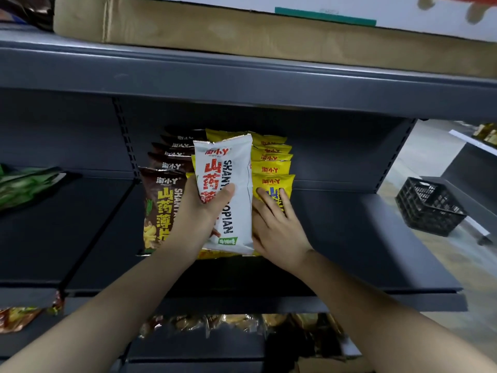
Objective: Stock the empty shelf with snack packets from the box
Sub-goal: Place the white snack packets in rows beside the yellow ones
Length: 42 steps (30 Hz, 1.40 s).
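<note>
My left hand (200,211) grips a white snack packet (228,170) with red lettering, held upright over the dark grey shelf (363,238). My right hand (279,224) lies with straight fingers on the front packet of a row of yellow packets (271,168). A row of brown packets (161,197) stands to the left of the white one. The white packet hides a second yellow row behind it. The box is not clearly in view.
A cardboard carton (242,30) lies on the shelf above. Green packets (24,187) sit in the bay to the left. A black plastic crate (430,208) stands on the floor at right. More packets (228,324) fill the shelf below.
</note>
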Available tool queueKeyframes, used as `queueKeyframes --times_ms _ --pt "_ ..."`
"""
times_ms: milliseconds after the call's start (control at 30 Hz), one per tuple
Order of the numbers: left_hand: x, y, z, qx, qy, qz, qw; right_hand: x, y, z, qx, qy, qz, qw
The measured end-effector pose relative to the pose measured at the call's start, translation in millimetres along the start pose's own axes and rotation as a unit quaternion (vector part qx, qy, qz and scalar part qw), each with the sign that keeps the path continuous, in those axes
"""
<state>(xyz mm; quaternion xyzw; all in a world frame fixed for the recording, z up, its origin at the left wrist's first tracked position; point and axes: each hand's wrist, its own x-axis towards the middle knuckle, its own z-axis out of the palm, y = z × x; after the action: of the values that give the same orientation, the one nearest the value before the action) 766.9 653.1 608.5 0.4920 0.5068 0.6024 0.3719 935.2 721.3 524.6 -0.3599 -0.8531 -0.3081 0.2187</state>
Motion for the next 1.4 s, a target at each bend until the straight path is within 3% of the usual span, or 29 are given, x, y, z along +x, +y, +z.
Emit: queueKeyframes --times_ms 100,200,267,333,400,433,667,867,1000,1167,1400 --pt "-11 1 20 0.002 0.004 -0.005 1.0 -8 7 -9 0.072 0.007 0.007 0.997" --pt "-24 4 45 0.002 0.02 0.005 1.0 -17 20 -27 0.2 0.033 0.107 0.973" --pt "-31 4 64 0.008 0.033 0.012 0.999 -23 32 -49 0.323 0.051 0.211 0.921" --pt "-32 0 87 0.027 0.049 0.038 0.998 -27 42 -72 0.468 0.04 0.29 0.834" --pt "-30 -4 113 0.044 0.063 0.061 0.995 -34 51 -86 0.587 -0.019 0.313 0.746" --pt "-27 -6 127 0.039 0.065 0.063 0.995 -39 57 -88 0.614 -0.048 0.314 0.722" --pt "6 -15 191 -0.004 0.046 0.014 0.999 -55 110 -69 0.675 -0.143 0.32 0.65" --pt "48 -21 225 0.011 0.069 0.025 0.997 -48 162 -26 0.669 -0.14 0.335 0.649" --pt "59 -47 243 0.124 0.058 0.022 0.99 -24 185 18 0.631 -0.141 0.349 0.678" --pt "56 -86 243 0.27 0.042 0.006 0.962 -1 185 63 0.613 -0.145 0.385 0.674" --pt "69 -117 236 0.351 0.008 0.025 0.936 6 172 92 0.594 -0.108 0.435 0.668"
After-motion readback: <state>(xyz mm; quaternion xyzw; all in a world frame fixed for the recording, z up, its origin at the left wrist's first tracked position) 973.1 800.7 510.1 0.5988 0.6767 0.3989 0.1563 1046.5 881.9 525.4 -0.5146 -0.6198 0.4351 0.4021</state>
